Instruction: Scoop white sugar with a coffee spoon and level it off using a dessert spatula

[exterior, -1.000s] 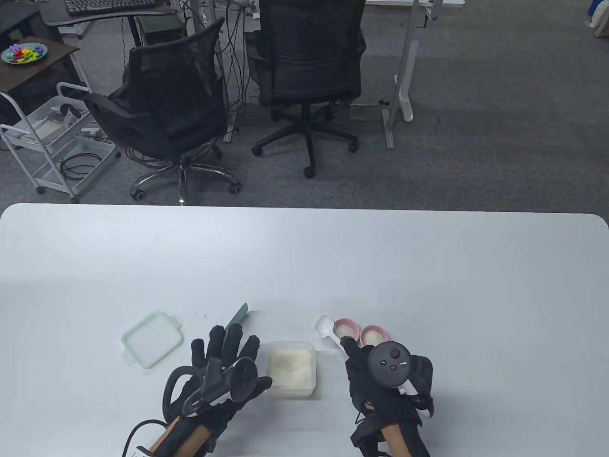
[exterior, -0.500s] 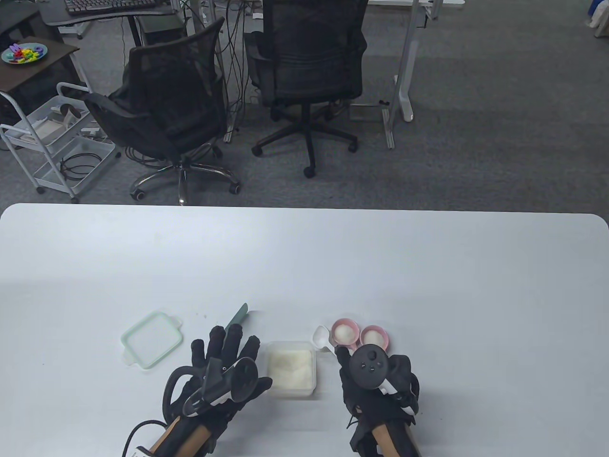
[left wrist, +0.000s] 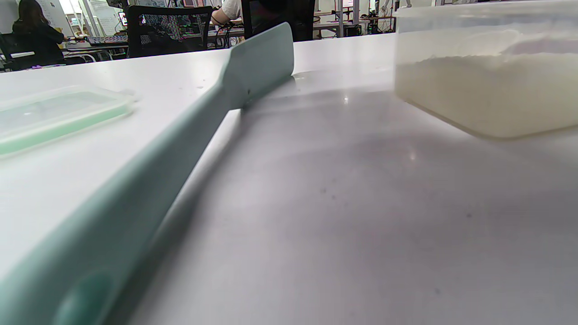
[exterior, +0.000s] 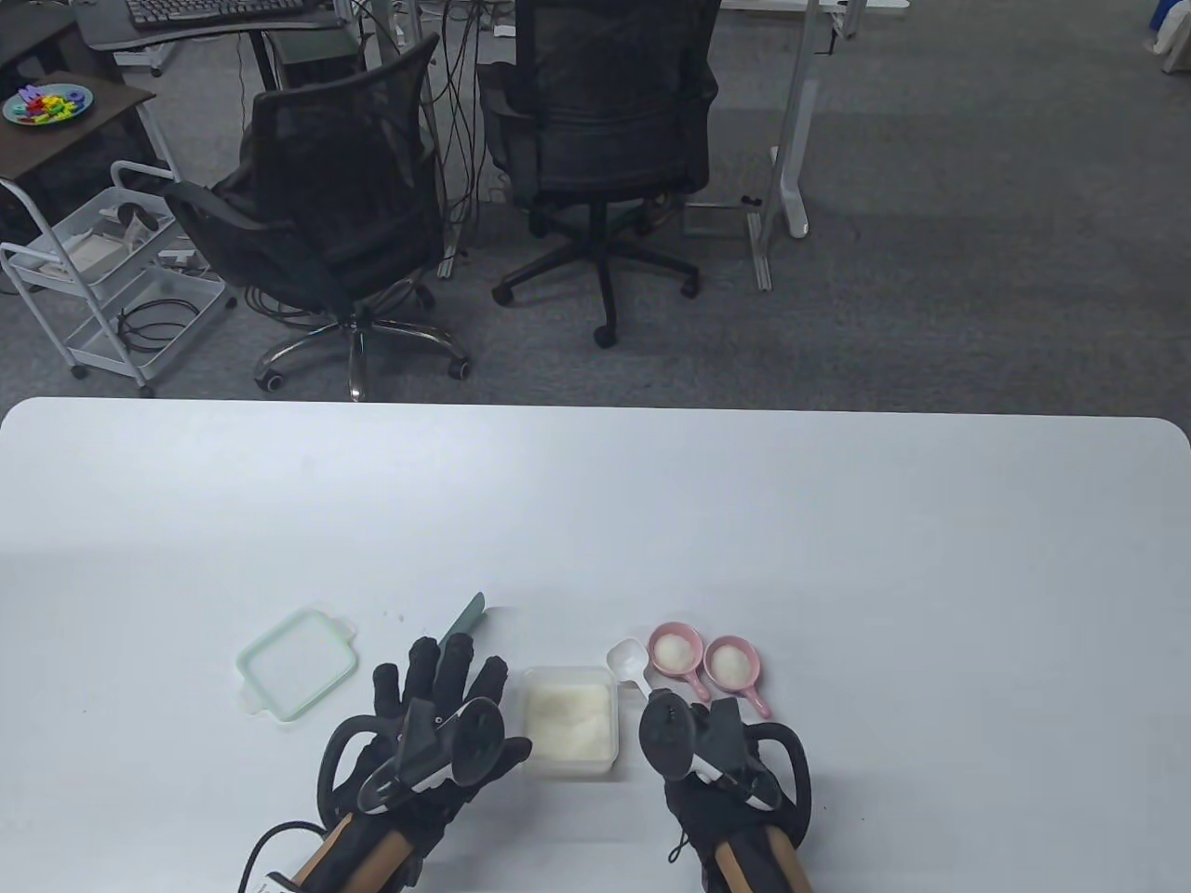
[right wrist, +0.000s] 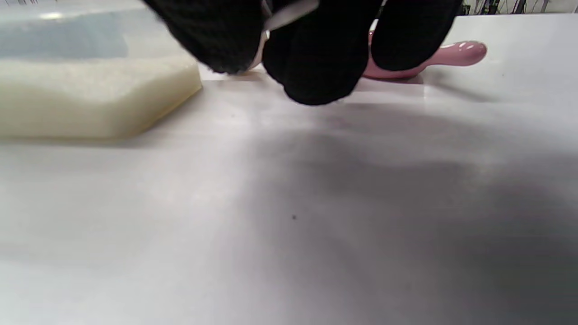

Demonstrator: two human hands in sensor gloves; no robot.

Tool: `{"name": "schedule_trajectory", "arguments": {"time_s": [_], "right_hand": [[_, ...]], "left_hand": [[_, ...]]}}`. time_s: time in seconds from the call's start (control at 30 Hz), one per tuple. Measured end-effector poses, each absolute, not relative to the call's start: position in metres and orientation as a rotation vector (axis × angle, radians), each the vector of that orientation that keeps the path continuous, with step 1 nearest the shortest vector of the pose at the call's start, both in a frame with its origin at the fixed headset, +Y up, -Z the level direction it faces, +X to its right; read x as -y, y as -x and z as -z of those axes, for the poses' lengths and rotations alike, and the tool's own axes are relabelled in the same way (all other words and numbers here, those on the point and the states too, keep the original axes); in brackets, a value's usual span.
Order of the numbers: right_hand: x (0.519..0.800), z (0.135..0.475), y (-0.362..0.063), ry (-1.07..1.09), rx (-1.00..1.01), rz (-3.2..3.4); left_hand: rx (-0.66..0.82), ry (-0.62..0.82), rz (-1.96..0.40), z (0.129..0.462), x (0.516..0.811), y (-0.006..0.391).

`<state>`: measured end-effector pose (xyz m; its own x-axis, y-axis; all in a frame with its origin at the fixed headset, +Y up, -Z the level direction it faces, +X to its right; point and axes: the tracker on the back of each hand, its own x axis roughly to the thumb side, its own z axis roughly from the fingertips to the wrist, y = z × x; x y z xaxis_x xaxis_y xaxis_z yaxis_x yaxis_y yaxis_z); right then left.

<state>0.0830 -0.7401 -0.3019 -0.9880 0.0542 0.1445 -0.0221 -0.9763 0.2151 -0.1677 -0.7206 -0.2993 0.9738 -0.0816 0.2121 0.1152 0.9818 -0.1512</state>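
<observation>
White sugar [exterior: 569, 714] filled the clear square container [exterior: 609, 735] that sat on the table [exterior: 651, 521] between our two hands. We kept our left hand [exterior: 437, 726] flat on the table just left of that container, its fingers straight and spread, lying over the handle of the mint-green dessert spatula [left wrist: 189, 135]. Only the spatula's blade [exterior: 467, 614] stuck out beyond our fingertips in the table view, pointing away and to the right; in the left wrist view the whole tool lay flat on the surface, with the sugar container near its right side.

Our right hand [exterior: 716, 753] was just right of the container, fingers curled around the handle of the white coffee spoon [exterior: 628, 662]. The spoon's bowl looked empty to us and sat between the container's far right corner and the nearer of two pink scoops [exterior: 676, 651], close beside both. We could not tell whether the bowl touched the table. In the right wrist view our black fingertips [right wrist: 316, 58] bunched together over a sliver of white handle, with a pink handle [right wrist: 451, 54] behind them.

Both pink scoops held white heaps. The container's green-rimmed lid [exterior: 296, 662] lay on the table left of our left hand.
</observation>
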Motion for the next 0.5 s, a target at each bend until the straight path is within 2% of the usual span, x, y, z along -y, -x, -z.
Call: {"name": "schedule_trajectory", "arguments": {"time_s": [0.3,0.4,0.5], "right_hand": [[0.748,0.301,-0.074,-0.255,-0.382,-3.198],[0.753,0.301,-0.071,-0.254,-0.469,-3.244],[0.752,0.3,-0.069,-0.256,-0.45,-3.263]], "left_hand": [[0.208,0.164,0.101,0.299,0.721,0.167],[0.2,0.16,0.104,0.3,0.72,0.168],[0.198,0.161,0.099,0.3,0.72,0.169]]}}
